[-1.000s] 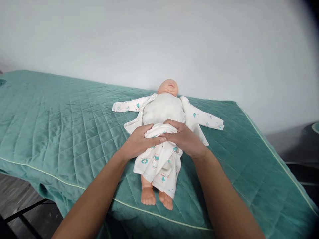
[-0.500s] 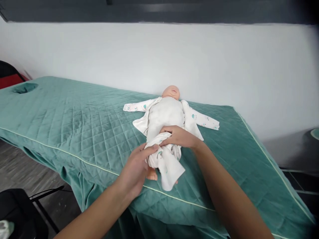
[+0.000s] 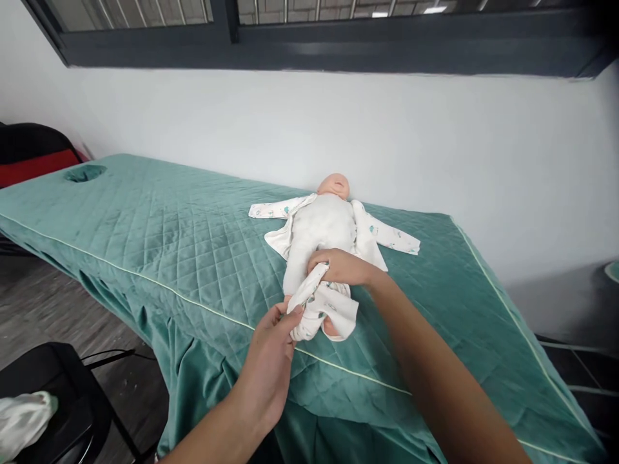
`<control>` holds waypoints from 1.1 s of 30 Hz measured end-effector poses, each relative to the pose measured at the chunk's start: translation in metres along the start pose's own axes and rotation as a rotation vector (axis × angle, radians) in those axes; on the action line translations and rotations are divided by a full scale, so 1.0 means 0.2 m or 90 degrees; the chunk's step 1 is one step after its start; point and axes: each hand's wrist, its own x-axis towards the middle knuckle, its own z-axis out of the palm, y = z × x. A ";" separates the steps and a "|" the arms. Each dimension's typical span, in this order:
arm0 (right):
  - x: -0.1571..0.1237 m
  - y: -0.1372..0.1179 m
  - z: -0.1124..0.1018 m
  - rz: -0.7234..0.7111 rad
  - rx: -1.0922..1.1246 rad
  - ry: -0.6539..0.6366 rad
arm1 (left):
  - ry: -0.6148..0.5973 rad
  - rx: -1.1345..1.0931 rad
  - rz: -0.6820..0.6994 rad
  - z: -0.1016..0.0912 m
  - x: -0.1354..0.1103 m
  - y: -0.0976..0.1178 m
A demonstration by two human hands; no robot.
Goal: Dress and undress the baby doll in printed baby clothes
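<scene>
Head view: both of a person's bare hands are closed on a bunched pair of trousers (image 3: 323, 313) at the legs of a doll (image 3: 322, 227), which lies face up on a green quilted cover (image 3: 169, 248).

The right hand (image 3: 339, 266) clenches the cloth at the doll's hips, knuckles up. The left hand (image 3: 271, 359) pinches the lower, nearer fold between thumb and fingertips. Between the two grips the trousers hang crumpled, and a foot (image 3: 331, 327) shows just under the fold. Beyond the right hand's grip, an open top (image 3: 373, 233) lies spread beneath the doll, its sleeves flat to either side. Far below and left of the left hand, a chair (image 3: 72, 393) carries another pale cloth (image 3: 22, 422).

The trousers look thin, soft and light. They are likely to stretch and bunch rather than hold any shape, and they are not slippery. The waistband and the leg hems seem the surest places to hold. The doll's torso appears soft and cloth-covered and its foot firmer, so it would probably shift on the cover if the cloth is tugged.
</scene>
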 end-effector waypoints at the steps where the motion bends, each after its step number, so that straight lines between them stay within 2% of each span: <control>1: 0.00 0.00 0.00 -0.006 -0.011 0.007 | 0.010 0.003 0.005 -0.01 -0.01 -0.01; 5: 0.00 0.00 0.03 -0.028 -0.067 0.020 | 0.042 0.029 0.032 -0.11 -0.02 -0.09; 11: 0.00 -0.01 0.04 -0.036 -0.082 -0.012 | 0.078 0.135 0.108 -0.26 0.00 -0.17; 17: 0.02 -0.02 0.05 -0.043 -0.069 -0.020 | 0.141 0.255 0.199 -0.35 0.03 -0.16; 22: 0.03 -0.04 0.06 -0.012 -0.045 -0.009 | 0.173 0.246 0.179 -0.41 0.07 -0.17; 27: 0.03 -0.04 0.06 -0.027 -0.043 -0.016 | 0.123 0.298 0.132 -0.44 0.13 -0.14; 31: 0.04 -0.04 0.07 -0.042 -0.091 -0.025 | 0.077 0.412 0.170 -0.43 0.17 -0.11; 33: 0.04 -0.04 0.08 -0.048 -0.120 -0.030 | 0.063 0.443 0.162 -0.41 0.17 -0.09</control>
